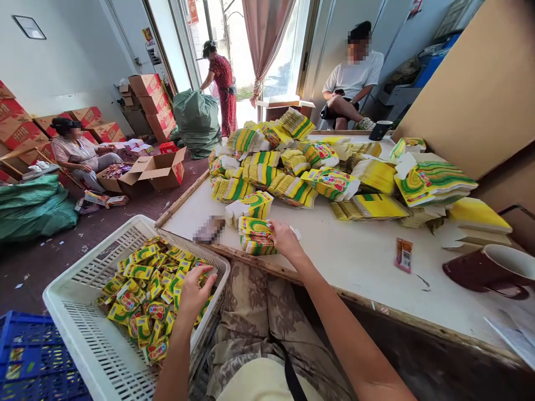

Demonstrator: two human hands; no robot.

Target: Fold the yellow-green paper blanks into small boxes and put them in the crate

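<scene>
My left hand [195, 294] is over the white plastic basket [79, 328], its fingers curved and apart with nothing seen between them. Inside the basket lies a heap of small folded yellow-green boxes [156, 284]. On the table's near edge, my right hand [285, 238] pinches the right end of a small stack of flat printed cartons [256, 234]. Its thumb and fingers are closed on a carton there; the fingertips are partly hidden. Just behind that stack lies another bundle of flat cartons [251, 206], touching or nearly touching it.
Heaped bundles of flat cartons [288, 161] cover the table's far side. To the right are a small packet [404, 254] and a dark mug [480, 270]. A blue crate [37, 356] sits beside the basket. Three other people are farther back, near boxes and a green sack [196, 120].
</scene>
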